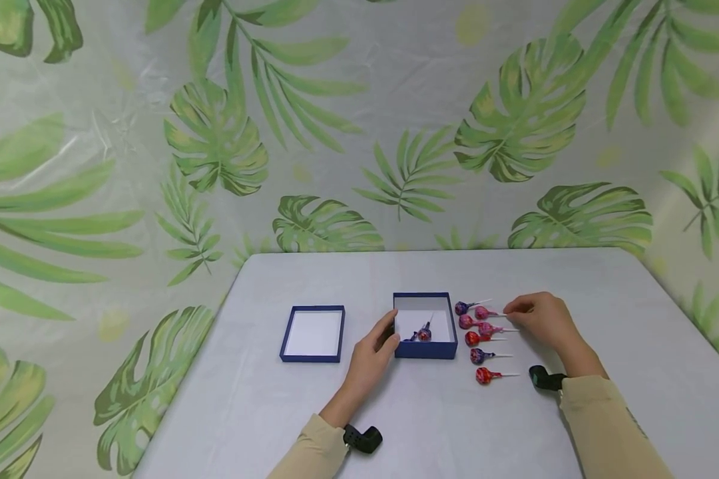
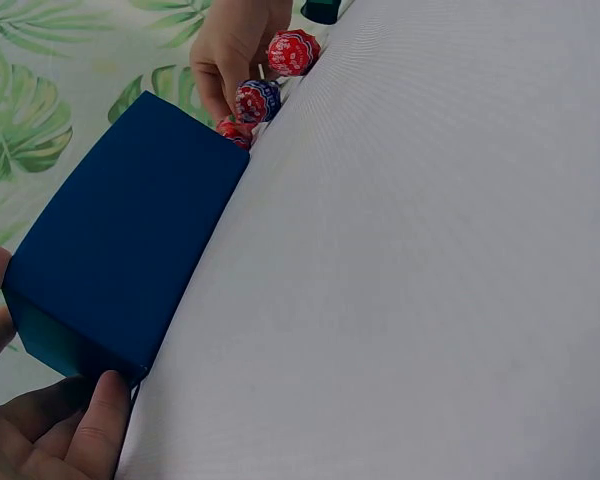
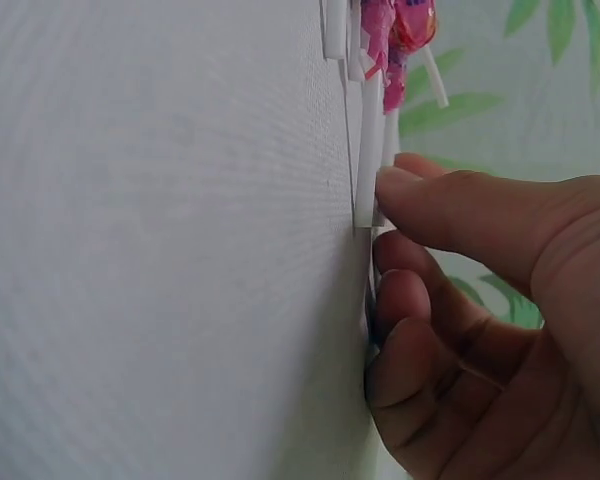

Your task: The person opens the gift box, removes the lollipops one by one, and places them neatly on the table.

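Observation:
An open blue box (image 1: pixel 425 350) with a white inside holds lollipops (image 1: pixel 424 334). My left hand (image 1: pixel 368 359) grips it at the left wall, thumb near the front corner. Close up in the left wrist view, the fingers (image 2: pixel 102 420) touch the box's side (image 2: pixel 130 230). My right hand (image 1: pixel 542 322) pinches the white stick of a pink lollipop (image 1: pixel 482 312) between thumb and forefinger. The right wrist view shows that stick (image 3: pixel 391 135) at the fingertips, low over the table, with the other fingers curled beneath.
Right of the box, several wrapped lollipops lie in a column, among them a purple one (image 1: pixel 463 307), a blue one (image 1: pixel 479 356) and a red one (image 1: pixel 485 376). The shallow blue-rimmed lid (image 1: pixel 311 360) lies left of the box on the white table (image 1: pixel 263 426).

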Demonstrator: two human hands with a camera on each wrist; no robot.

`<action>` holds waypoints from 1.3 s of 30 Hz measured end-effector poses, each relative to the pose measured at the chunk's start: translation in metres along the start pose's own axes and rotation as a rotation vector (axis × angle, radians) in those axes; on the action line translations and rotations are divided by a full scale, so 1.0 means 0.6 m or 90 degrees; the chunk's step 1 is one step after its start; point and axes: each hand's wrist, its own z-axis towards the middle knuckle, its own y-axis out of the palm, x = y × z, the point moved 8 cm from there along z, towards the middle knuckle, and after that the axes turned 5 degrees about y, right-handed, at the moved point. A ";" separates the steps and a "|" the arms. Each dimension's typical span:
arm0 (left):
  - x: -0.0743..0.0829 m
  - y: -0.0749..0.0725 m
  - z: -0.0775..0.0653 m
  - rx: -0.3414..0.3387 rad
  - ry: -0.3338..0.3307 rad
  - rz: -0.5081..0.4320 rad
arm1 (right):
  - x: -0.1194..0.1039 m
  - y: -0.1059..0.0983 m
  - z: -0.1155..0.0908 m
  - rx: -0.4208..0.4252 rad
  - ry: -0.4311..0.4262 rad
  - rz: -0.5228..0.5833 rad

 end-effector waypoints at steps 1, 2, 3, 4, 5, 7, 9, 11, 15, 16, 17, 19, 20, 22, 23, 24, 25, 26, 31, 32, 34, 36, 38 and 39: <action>0.000 0.001 0.000 0.000 0.000 -0.001 | 0.001 0.001 0.000 -0.005 0.002 -0.002; -0.001 0.001 0.000 0.002 0.000 -0.001 | 0.001 0.002 0.000 -0.009 0.002 -0.005; -0.003 0.002 0.001 0.002 0.000 -0.002 | 0.001 0.002 0.000 -0.012 0.003 -0.007; -0.005 0.002 0.002 0.003 0.000 -0.003 | 0.000 0.003 0.000 -0.014 0.004 -0.007; -0.012 0.004 0.003 0.004 0.001 -0.003 | 0.000 0.003 0.000 -0.014 0.003 -0.005; -0.028 0.006 0.007 0.008 0.003 0.001 | -0.002 0.004 0.001 -0.014 -0.002 0.000; -0.046 0.008 0.011 0.011 0.007 0.005 | -0.005 0.005 0.001 -0.014 -0.008 0.004; -0.063 0.011 0.014 0.011 0.009 0.009 | -0.006 0.005 0.000 -0.017 -0.009 0.004; -0.074 0.012 0.015 0.001 0.009 0.012 | -0.012 0.001 -0.003 -0.028 -0.007 -0.009; -0.074 0.012 0.015 0.000 0.008 0.012 | -0.015 -0.001 -0.003 -0.029 -0.009 -0.014; -0.074 0.011 0.014 -0.001 0.007 0.012 | -0.018 -0.003 -0.003 -0.031 -0.010 -0.016; -0.071 0.010 0.014 0.000 0.010 0.011 | -0.024 -0.006 -0.003 -0.027 -0.014 -0.024; -0.070 0.010 0.015 0.000 0.011 0.011 | -0.025 -0.006 -0.002 -0.027 -0.016 -0.026; -0.069 0.010 0.015 0.001 0.013 0.009 | -0.027 -0.005 0.000 -0.032 -0.012 -0.029; -0.070 0.010 0.015 0.000 0.013 0.010 | -0.026 -0.003 0.000 -0.036 -0.008 -0.030; -0.070 0.010 0.015 0.001 0.013 0.011 | -0.025 0.000 0.001 -0.039 -0.005 -0.033; -0.071 0.010 0.015 0.000 0.012 0.011 | -0.024 0.002 0.003 -0.042 -0.002 -0.037; -0.071 0.009 0.015 -0.001 0.011 0.012 | -0.023 0.004 0.004 -0.045 -0.001 -0.039; -0.072 0.008 0.015 -0.004 0.009 0.020 | -0.025 0.009 0.009 -0.044 -0.008 -0.066; -0.072 0.008 0.015 -0.003 0.010 0.019 | -0.027 0.009 0.009 -0.043 -0.013 -0.073; -0.073 0.008 0.015 -0.002 0.012 0.017 | -0.031 0.008 0.009 -0.046 -0.020 -0.085; -0.072 0.008 0.016 0.002 0.013 0.016 | -0.035 0.008 0.009 -0.048 -0.028 -0.093; -0.068 0.008 0.015 0.006 0.014 0.014 | -0.037 0.006 0.010 -0.047 -0.031 -0.102; -0.065 0.008 0.015 0.008 0.013 0.013 | -0.038 0.006 0.010 -0.046 -0.030 -0.105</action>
